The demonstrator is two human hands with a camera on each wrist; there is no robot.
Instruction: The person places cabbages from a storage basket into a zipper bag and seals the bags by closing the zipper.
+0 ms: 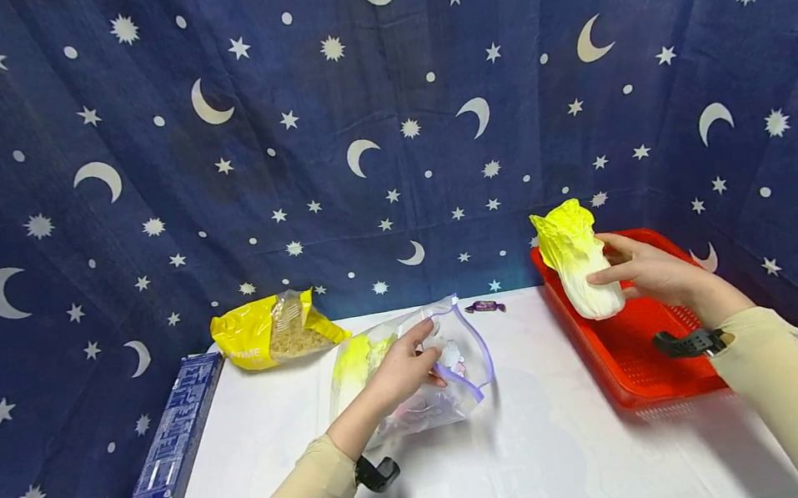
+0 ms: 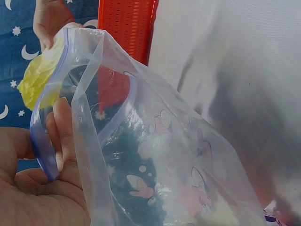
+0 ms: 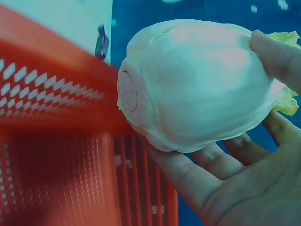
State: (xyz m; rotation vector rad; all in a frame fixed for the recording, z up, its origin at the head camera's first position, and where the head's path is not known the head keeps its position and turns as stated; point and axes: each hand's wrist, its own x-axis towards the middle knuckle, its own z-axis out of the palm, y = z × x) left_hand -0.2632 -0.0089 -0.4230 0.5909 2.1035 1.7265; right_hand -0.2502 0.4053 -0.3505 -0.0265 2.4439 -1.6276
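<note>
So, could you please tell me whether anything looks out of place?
Nothing looks spilled. Mildly odd: a small purple-wrapped item lies loose near the back of the table, outside both the clear bag and red basket.

In the grip of our right hand point(image 1: 640, 272), the cabbage point(image 1: 585, 279) looks smooth and faintly glossy — its leaves point(image 1: 565, 229) crinkled. Near that grip we see a basket point(image 1: 599, 361) of perforated, shiny plastic. At our left hand's point(image 1: 401, 368) grip, the bag point(image 1: 424, 415) is glossy see-through film; behind both grips we find a curtain point(image 1: 418, 166) of matt cloth.
</note>
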